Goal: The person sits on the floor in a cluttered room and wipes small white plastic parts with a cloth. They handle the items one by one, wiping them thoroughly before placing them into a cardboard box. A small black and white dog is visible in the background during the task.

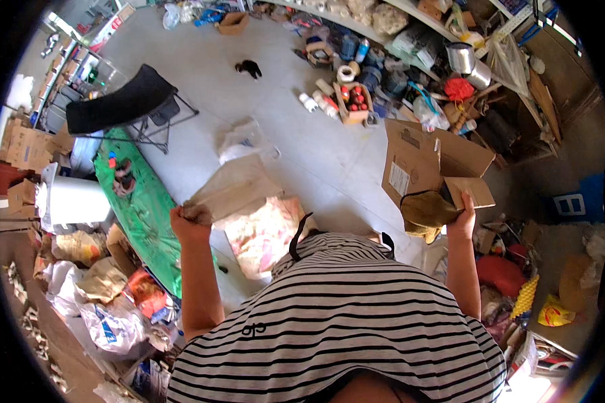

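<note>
My left hand (pixel 191 221) is closed on the edge of a tan sheet (pixel 239 181), paper or cloth, which hangs out to the right. Below it a sunlit patterned cloth or mat (pixel 262 234) lies on the floor in front of my body. My right hand (pixel 464 217) grips a flap of an open cardboard box (pixel 413 156) that bears a white label. A brown fabric item (pixel 426 210), perhaps a bag or hat, hangs against the box's near side by the same hand. Whether those fingers also hold the fabric is not plain.
A clear plastic bag (pixel 244 138) lies on the floor ahead. To the left are a black folding chair (pixel 121 101), a green tarp (pixel 136 206) and a white bin (pixel 75 199). Bottles in a carton (pixel 353 103) and piled clutter line the right side.
</note>
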Demonstrator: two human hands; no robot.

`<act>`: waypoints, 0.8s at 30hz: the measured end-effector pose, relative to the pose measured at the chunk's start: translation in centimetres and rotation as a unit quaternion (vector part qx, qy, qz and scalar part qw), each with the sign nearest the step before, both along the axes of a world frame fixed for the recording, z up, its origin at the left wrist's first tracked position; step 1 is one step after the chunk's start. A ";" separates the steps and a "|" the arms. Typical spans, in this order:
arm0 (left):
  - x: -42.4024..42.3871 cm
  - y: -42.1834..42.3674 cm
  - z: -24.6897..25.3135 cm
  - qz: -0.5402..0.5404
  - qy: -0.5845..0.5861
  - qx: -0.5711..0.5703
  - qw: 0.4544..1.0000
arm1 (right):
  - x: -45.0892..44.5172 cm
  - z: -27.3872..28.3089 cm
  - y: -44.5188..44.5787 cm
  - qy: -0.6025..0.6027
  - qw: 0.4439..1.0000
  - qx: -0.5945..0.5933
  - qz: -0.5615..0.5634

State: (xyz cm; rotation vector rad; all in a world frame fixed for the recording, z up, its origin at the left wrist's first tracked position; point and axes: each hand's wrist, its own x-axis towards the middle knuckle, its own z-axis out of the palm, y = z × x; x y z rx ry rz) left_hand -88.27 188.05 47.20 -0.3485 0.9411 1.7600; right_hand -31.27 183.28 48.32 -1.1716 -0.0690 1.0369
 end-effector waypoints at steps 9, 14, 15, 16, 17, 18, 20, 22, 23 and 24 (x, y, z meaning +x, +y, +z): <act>-5.7 8.6 1.1 0.029 0.001 0.040 0.999 | -5.3 -0.7 12.1 -0.029 0.995 0.041 0.082; -8.5 14.8 -0.1 0.057 -0.003 0.042 0.997 | -6.2 -3.2 20.1 -0.043 0.992 -0.027 0.111; -8.8 16.0 -0.2 0.060 0.006 0.051 0.997 | -5.8 -4.9 21.8 -0.064 0.988 -0.055 0.132; -9.4 17.4 0.0 0.051 0.014 0.015 0.998 | -7.4 -4.6 24.0 -0.090 0.984 -0.036 0.150; -9.2 19.2 0.3 0.082 0.025 0.019 0.996 | -7.9 -4.5 25.9 -0.094 0.975 -0.014 0.199; -8.9 21.4 0.5 0.094 0.050 0.008 0.994 | -6.4 -7.9 28.1 -0.139 0.968 -0.020 0.208; -10.7 23.5 0.2 0.114 0.064 -0.006 0.991 | -7.2 -10.5 33.8 -0.092 0.962 -0.067 0.247; -12.3 26.3 -0.6 0.122 0.040 0.009 0.992 | -8.6 -11.1 39.2 -0.125 0.958 -0.108 0.236; -12.5 28.9 -0.4 0.126 0.054 -0.027 0.990 | -8.6 -11.6 42.1 -0.126 0.960 -0.126 0.217; -12.6 30.8 0.7 0.126 0.056 -0.018 0.990 | -9.7 -11.1 44.9 -0.109 0.961 -0.124 0.222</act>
